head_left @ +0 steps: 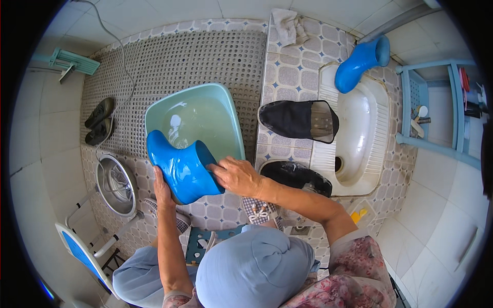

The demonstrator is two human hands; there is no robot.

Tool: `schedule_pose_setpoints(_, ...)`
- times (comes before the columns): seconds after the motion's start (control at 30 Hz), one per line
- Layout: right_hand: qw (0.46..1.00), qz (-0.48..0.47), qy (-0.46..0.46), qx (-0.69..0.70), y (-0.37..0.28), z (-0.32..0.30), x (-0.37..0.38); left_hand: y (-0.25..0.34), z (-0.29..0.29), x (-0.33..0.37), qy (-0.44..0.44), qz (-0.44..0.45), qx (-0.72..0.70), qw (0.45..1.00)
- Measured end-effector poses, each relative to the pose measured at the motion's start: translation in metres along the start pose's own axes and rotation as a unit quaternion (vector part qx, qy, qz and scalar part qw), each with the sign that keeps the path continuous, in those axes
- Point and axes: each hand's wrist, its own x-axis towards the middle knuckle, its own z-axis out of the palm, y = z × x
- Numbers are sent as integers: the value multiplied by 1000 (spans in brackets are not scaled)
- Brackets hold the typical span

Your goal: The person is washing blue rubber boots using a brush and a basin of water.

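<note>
A shiny blue rubber boot point(179, 172) lies tilted on its side between my hands, at the near edge of a pale green basin point(233, 110) of water. My left hand point(162, 189) supports the boot from its left, closed against the sole side. At the open top of the boot, my right hand point(237, 176) has its fingers curled over the rim; the fingertips are partly hidden inside. To the right lie a black boot liner point(287, 118) with a sheer brown top and a second black liner point(292, 173), partly covered by my right forearm.
Another blue boot point(357, 66) rests at the far end of a white squat toilet point(377, 133). A grey rag point(288, 26) lies on the tiles. Dark shoes point(99, 120) and a metal bowl point(128, 205) are on the left. A blue shelf point(436, 146) stands at right.
</note>
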Motion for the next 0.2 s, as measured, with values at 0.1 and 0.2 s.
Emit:
schedule_pose_setpoints(0.1, 998, -7, 0, -60, -9, -10, 5, 4, -1, 0, -1, 2, -3, 1000)
schedule_pose_setpoints(0.2, 992, -14, -126, 5, -13, -20, 12, -1, -12, 8, 21, 7, 20, 1000)
